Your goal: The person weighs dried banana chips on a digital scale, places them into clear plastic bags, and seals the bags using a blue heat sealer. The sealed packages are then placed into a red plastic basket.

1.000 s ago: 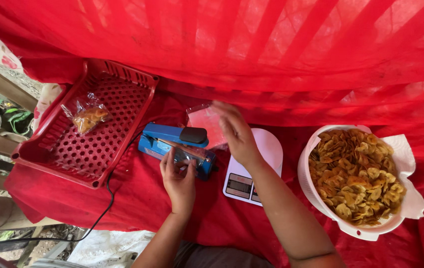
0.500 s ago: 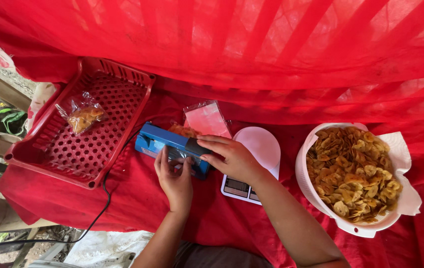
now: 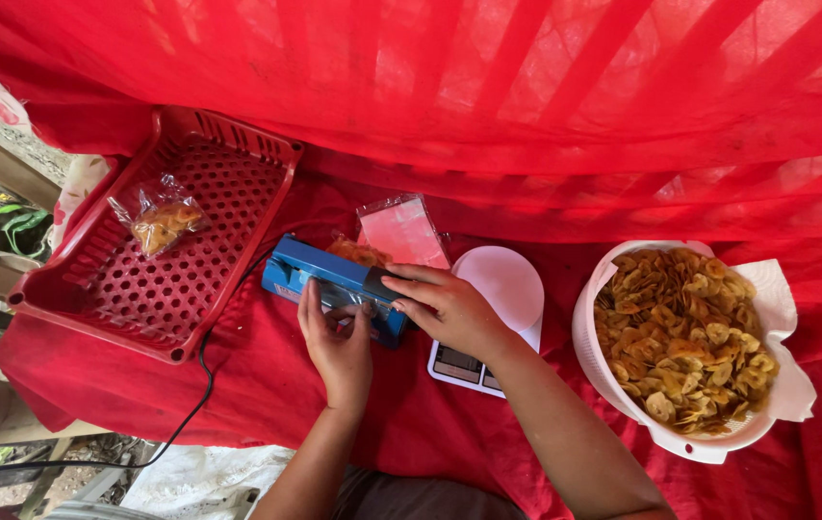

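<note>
A blue heat sealer [image 3: 324, 279] lies on the red cloth, its lever pressed down. My right hand [image 3: 445, 308] presses on the black end of the lever. My left hand [image 3: 336, 339] rests flat against the sealer's front edge. A clear bag [image 3: 401, 236] holding yellow chips sticks out behind the sealer, its open end under the bar.
A red perforated basket [image 3: 228, 193] at left holds one sealed chip bag [image 3: 161, 220]. A white kitchen scale [image 3: 502, 299] sits beside my right hand. A white bowl [image 3: 603, 385] full of chips stands at right. A black cord [image 3: 201, 376] runs off the front edge. Red netting hangs behind.
My right hand came from the bag behind the sealer onto the lever and pushed it down. My left hand shifted slightly along the sealer's front.
</note>
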